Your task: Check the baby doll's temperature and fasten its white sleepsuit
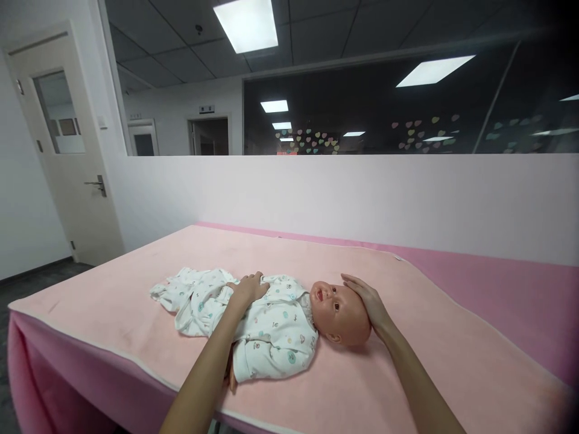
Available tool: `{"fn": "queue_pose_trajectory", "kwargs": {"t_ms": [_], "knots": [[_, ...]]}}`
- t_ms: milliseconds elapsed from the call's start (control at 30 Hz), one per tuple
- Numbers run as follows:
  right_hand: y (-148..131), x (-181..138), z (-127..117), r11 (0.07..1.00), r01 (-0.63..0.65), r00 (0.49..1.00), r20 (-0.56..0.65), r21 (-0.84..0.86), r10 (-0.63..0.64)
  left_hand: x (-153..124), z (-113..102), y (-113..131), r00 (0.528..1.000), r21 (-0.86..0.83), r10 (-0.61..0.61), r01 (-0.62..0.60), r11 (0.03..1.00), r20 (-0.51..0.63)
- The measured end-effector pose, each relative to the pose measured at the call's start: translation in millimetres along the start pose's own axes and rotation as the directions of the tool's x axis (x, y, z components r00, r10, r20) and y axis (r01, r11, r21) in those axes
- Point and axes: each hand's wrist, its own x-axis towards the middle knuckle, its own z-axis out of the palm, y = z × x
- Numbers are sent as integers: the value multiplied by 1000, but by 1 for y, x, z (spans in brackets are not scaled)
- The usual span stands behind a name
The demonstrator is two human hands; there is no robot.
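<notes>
A baby doll lies on its back on a pink-covered table, head to the right, legs to the left. It wears a white printed outfit with long sleeves and trousers. My left hand rests on the doll's belly, fingers spread over the cloth and thumb toward the chest. Against the top of the bald head lies my right hand, its fingers stretched out along the crown. One doll hand pokes out of the near sleeve.
The peach pad covers most of the table, over a darker pink cloth. Behind it stands a white half wall with windows above. A closed door is at the far left.
</notes>
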Motion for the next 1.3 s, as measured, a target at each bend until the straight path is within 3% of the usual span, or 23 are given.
{"fn": "queue_pose_trajectory", "kwargs": {"t_ms": [133, 467, 700, 967, 1200, 1300], "knots": [[-4, -3, 0, 1000, -15, 998, 67, -1, 15, -3, -3, 3, 1000, 17, -15, 15, 1000, 7], [11, 6, -3, 1000, 5, 999, -54, 6, -5, 0, 1, 3, 997, 56, 59, -56, 997, -50], [-4, -6, -3, 998, -60, 986, 152, -16, 62, 6, 4, -2, 994, 93, 97, -92, 991, -48], [-1, -7, -3, 999, -48, 995, 88, 5, 48, 9, 6, -6, 993, 111, 109, -104, 988, -40], [-3, -7, -1, 998, -48, 992, 117, 45, 43, 8, 7, -7, 992, 104, 118, -112, 988, -48], [0, -4, -1, 998, -5, 998, 63, 56, 1, 9, 7, -8, 992, 106, 116, -111, 988, -48]]}}
